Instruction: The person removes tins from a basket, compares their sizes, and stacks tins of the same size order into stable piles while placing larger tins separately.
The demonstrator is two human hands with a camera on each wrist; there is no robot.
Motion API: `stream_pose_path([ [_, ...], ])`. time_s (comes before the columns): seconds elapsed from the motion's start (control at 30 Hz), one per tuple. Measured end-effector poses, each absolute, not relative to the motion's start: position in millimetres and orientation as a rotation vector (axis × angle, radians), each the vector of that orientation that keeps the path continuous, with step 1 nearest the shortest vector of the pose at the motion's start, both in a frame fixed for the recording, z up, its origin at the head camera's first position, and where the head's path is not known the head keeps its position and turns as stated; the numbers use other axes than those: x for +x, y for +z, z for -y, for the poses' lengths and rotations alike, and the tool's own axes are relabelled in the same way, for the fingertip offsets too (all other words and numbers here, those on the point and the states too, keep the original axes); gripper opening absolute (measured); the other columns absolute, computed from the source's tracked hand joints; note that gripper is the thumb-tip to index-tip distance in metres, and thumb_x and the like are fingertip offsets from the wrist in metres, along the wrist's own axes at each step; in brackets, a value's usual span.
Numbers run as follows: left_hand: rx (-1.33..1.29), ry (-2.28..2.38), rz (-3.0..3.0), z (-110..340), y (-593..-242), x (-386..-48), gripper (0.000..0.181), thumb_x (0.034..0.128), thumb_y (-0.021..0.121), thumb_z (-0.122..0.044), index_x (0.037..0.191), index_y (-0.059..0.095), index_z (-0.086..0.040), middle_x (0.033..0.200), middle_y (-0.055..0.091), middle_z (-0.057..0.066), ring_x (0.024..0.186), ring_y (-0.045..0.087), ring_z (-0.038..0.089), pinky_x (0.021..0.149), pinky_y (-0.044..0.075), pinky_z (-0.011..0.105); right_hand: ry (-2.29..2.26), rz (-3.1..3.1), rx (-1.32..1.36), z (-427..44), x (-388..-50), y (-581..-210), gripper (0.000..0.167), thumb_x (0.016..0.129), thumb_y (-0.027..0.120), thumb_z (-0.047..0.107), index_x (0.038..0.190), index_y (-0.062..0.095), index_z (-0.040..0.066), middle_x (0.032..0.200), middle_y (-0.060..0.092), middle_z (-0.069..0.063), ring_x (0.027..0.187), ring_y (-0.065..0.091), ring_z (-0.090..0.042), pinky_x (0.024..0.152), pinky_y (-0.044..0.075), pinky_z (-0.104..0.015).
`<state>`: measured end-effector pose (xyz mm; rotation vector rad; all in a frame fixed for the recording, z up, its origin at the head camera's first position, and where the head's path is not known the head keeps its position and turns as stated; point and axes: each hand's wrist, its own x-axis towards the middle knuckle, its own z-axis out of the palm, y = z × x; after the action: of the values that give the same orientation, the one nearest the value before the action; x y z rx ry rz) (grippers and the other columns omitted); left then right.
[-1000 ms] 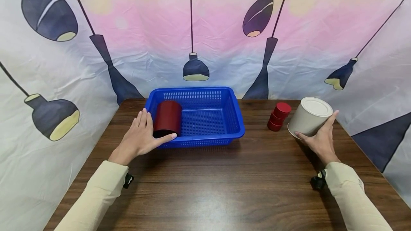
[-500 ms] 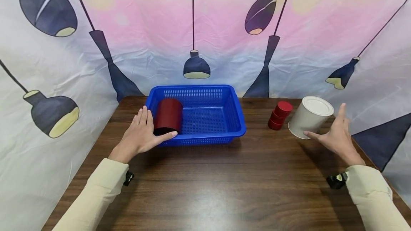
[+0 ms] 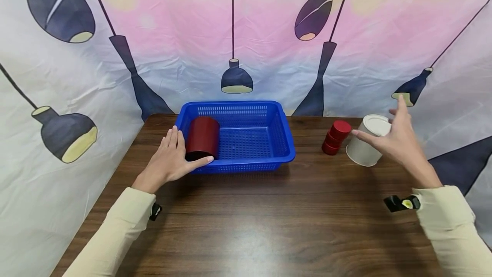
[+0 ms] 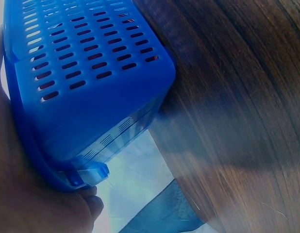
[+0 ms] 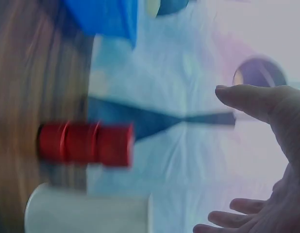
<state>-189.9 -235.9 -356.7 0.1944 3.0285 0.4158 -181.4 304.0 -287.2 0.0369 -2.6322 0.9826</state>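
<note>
In the head view, my left hand point(image 3: 165, 163) rests on the near left corner of a blue plastic basket point(image 3: 253, 161), fingers along the left rim and thumb along the front rim. A dark red cylinder point(image 3: 203, 136) lies inside the basket at the left, its dark end facing me. My right hand point(image 3: 401, 142) hangs with fingers spread near a white lidded can point(image 3: 361, 152), holding nothing and covering part of the can from the head camera. Left of the can stands a bright red ribbed cylinder point(image 3: 333, 140), also seen whole in the right wrist view.
Everything stands on a dark wooden table point(image 3: 246, 208). Behind it and at both sides hangs a cloth backdrop point(image 3: 269, 76) printed with lamps, close to the table's back edge.
My right hand has let go of the white can, drawn away to the right, then lifted above it. The can stays standing. My left hand keeps its place on the basket.
</note>
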Motion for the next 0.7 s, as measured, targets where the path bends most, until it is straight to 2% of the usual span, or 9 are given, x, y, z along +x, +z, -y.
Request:
stream_pose_path([
  [0.17,0.192,0.425,-3.021,236.0,-357.2,-189.8,0.135,0.0801,0.043,-0.091,0.156,-0.001,0.012,0.164,-0.014,0.029,0.15,-0.011,0.049,0.12,0.002,0.064,1.111,2.646,0.165,-264.1,-185.3,-277.5,0.126,0.084,0.083,0.039,0.162,-0.015,0.022,0.162,0.017,-0.03,0.141,0.031,-0.055,0.103,0.032,-0.076],
  [0.27,0.189,0.424,-3.022,236.3,-357.3,-189.8,0.135,0.0801,0.043,-0.09,0.156,-0.001,0.012,0.164,-0.014,0.029,0.15,-0.011,0.049,0.12,0.002,0.064,1.205,2.636,0.255,-238.1,-189.4,-279.6,0.124,0.084,0.083,0.037,0.163,-0.011,0.021,0.161,0.023,-0.028,0.142,0.033,-0.051,0.106,0.034,-0.071],
  [0.47,0.184,0.397,-3.024,235.9,-356.2,-189.5,0.135,0.0801,0.042,-0.091,0.156,-0.001,0.012,0.164,-0.012,0.03,0.15,-0.008,0.05,0.119,0.004,0.065,1.294,2.676,0.388,-181.7,-198.8,-294.6,0.121,0.083,0.083,0.044,0.164,-0.004,0.023,0.156,0.036,-0.024,0.139,0.043,-0.044,0.105,0.043,-0.061],
  [0.7,0.179,0.4,-3.025,234.9,-356.7,-189.0,0.135,0.0797,0.041,-0.091,0.157,-0.001,0.011,0.164,-0.013,0.029,0.15,-0.01,0.049,0.12,0.003,0.064,1.48,2.809,0.519,-119.1,-204.5,-306.8,0.117,0.083,0.08,0.05,0.164,-0.001,0.026,0.156,0.038,-0.019,0.137,0.047,-0.04,0.105,0.045,-0.06],
])
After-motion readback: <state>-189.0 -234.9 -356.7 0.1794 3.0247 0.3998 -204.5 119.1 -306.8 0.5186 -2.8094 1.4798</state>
